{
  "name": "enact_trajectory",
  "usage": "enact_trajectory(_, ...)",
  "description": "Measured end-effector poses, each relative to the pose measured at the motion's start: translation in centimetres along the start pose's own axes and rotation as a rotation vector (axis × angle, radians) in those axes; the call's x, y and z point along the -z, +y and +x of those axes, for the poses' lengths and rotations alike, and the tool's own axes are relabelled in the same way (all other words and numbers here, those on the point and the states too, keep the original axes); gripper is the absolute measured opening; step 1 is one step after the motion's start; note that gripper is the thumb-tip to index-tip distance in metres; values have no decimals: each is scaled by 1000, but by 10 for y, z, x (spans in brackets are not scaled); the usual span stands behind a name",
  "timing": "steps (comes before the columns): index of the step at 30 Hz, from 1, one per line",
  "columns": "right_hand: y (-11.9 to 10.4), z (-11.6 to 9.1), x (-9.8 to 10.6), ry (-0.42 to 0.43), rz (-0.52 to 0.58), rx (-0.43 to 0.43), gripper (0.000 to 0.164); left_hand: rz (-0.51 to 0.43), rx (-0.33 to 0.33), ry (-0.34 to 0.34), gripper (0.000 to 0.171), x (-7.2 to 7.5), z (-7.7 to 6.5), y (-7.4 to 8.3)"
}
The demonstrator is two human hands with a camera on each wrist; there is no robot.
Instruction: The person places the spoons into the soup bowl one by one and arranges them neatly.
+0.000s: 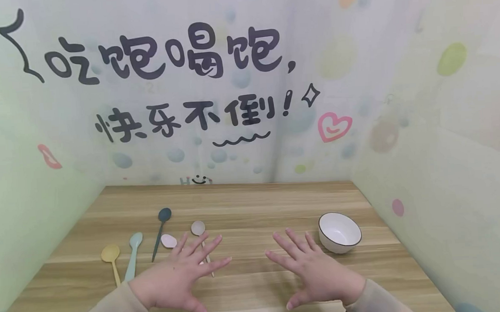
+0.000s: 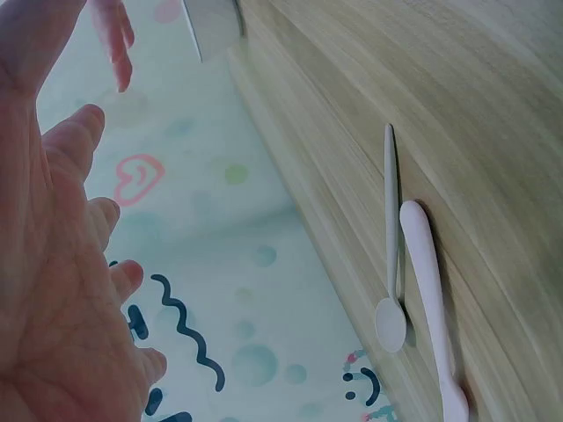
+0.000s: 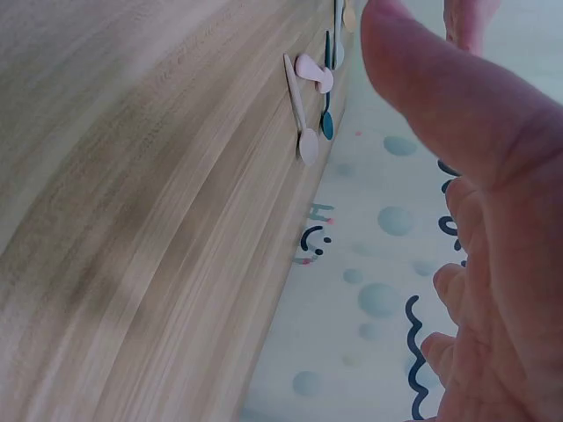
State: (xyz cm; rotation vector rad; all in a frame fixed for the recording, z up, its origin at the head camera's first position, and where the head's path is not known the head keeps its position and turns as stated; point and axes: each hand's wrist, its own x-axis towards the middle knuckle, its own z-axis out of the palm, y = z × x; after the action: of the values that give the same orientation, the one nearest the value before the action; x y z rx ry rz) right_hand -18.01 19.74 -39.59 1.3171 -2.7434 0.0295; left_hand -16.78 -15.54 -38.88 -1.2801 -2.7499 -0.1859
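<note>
Both hands hover over the wooden table with fingers spread and nothing held. My left hand [image 1: 177,277] is above the spoons and partly covers a pink spoon [image 1: 168,241] and a light grey spoon [image 1: 198,228]. To its left lie a yellow spoon [image 1: 111,253], a light blue spoon [image 1: 135,240] and a dark teal spoon [image 1: 164,215]. In the left wrist view, the grey spoon [image 2: 391,325] and pink spoon [image 2: 427,255] lie side by side. My right hand [image 1: 322,274] is nearest to a white bowl [image 1: 340,232] with a dark rim, standing upright and apart from the fingers.
The wooden table [image 1: 244,203] meets a printed back wall [image 1: 259,165] with dark lettering. Pale walls close in the left and right sides. The spoons are spread over the table's left half; the bowl stands near the right edge.
</note>
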Motion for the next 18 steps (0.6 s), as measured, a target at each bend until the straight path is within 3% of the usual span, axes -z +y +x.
enact_trajectory(7,0,2,0,-11,-5,14,108,1,-14,3,103,0,1,-1)
enact_trajectory(12,2,3,-1,32,-23,45,107,34,-32,20,101,0,1,-1)
enact_trajectory(18,9,3,-4,96,-13,37,102,-21,-33,65,89,-2,4,-4)
